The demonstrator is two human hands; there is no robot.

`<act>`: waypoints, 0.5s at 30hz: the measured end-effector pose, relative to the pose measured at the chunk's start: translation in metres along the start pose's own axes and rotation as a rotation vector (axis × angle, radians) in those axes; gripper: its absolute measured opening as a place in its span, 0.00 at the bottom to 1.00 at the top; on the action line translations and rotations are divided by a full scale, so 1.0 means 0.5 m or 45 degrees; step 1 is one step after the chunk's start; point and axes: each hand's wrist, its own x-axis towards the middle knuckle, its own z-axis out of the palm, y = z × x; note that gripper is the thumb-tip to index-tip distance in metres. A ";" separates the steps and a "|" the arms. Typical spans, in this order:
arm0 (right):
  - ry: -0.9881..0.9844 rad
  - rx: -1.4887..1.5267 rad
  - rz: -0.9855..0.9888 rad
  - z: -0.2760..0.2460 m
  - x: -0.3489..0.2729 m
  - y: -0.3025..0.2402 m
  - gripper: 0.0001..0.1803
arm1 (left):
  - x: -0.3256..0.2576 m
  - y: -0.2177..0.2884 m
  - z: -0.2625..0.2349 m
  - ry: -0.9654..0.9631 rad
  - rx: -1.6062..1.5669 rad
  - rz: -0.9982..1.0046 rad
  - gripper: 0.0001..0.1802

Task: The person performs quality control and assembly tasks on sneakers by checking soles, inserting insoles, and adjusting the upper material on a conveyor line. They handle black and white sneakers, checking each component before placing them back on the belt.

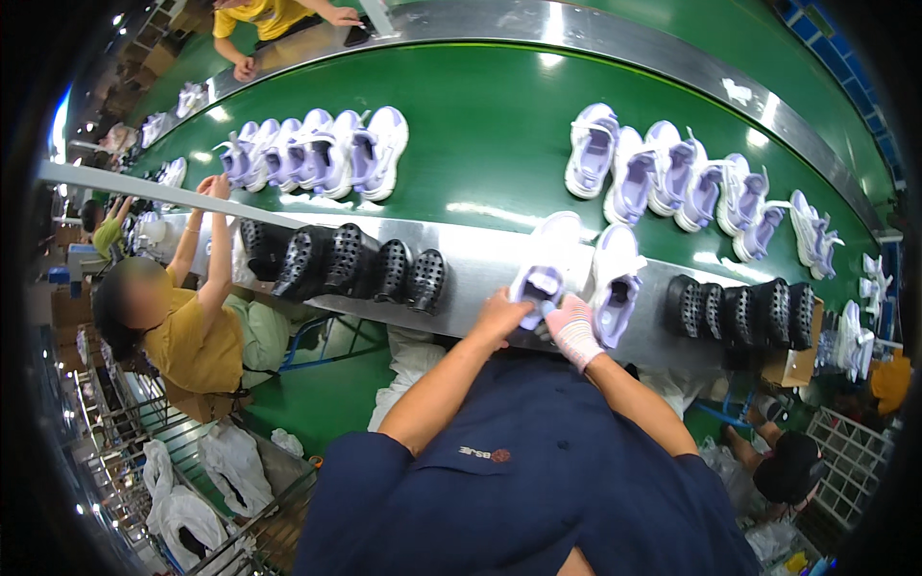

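From the head view, our left hand [499, 317] closes its grip on a white-and-lilac shoe [540, 278] on the steel ledge [471, 257] beside the green conveyor [490, 144]; our gloved right hand [573, 329] touches its heel, fingers curled. A second shoe [615, 283] sits just right of it; we judge a careless tug could knock it off the ledge.

Toe of the white-and-lilac shoe [540, 278] — hidden under both hands, grip unclear.
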 end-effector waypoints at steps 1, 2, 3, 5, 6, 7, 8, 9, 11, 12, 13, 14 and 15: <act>0.096 -0.222 -0.149 0.012 0.001 0.017 0.20 | -0.011 0.009 0.005 -0.028 -0.154 0.028 0.35; -0.163 0.145 0.013 -0.025 -0.032 -0.035 0.18 | 0.016 -0.028 0.001 -0.047 -0.301 0.091 0.32; -0.409 0.517 0.183 -0.070 -0.061 -0.083 0.16 | 0.043 -0.064 -0.004 -0.065 -0.443 0.159 0.30; -0.658 0.582 0.135 -0.130 -0.074 -0.078 0.16 | 0.038 -0.072 -0.023 0.151 -0.167 0.375 0.26; -0.578 0.461 0.051 -0.192 -0.102 -0.106 0.17 | 0.020 -0.070 -0.048 0.170 -0.070 0.505 0.27; -0.491 0.341 -0.037 -0.239 -0.117 -0.114 0.17 | -0.013 -0.044 -0.073 0.188 0.030 0.644 0.28; -0.331 0.377 -0.207 -0.263 -0.116 -0.084 0.19 | -0.078 0.015 -0.099 0.265 0.277 0.689 0.30; -0.177 0.408 -0.382 -0.276 -0.118 -0.062 0.21 | -0.123 0.056 -0.123 0.349 0.523 0.728 0.32; -0.262 0.590 -0.314 -0.335 -0.152 -0.125 0.27 | -0.138 0.063 -0.151 0.317 0.680 0.727 0.36; -0.311 0.567 -0.401 -0.344 -0.155 -0.142 0.26 | -0.154 0.070 -0.160 0.295 0.735 0.824 0.36; -0.352 0.542 -0.482 -0.350 -0.156 -0.155 0.26 | -0.162 0.079 -0.164 0.264 0.790 0.927 0.37; -0.416 0.524 -0.516 -0.350 -0.155 -0.164 0.23 | -0.173 0.089 -0.167 0.221 0.809 0.940 0.37; -0.481 0.506 -0.549 -0.349 -0.155 -0.170 0.19 | -0.184 0.098 -0.169 0.178 0.827 0.951 0.37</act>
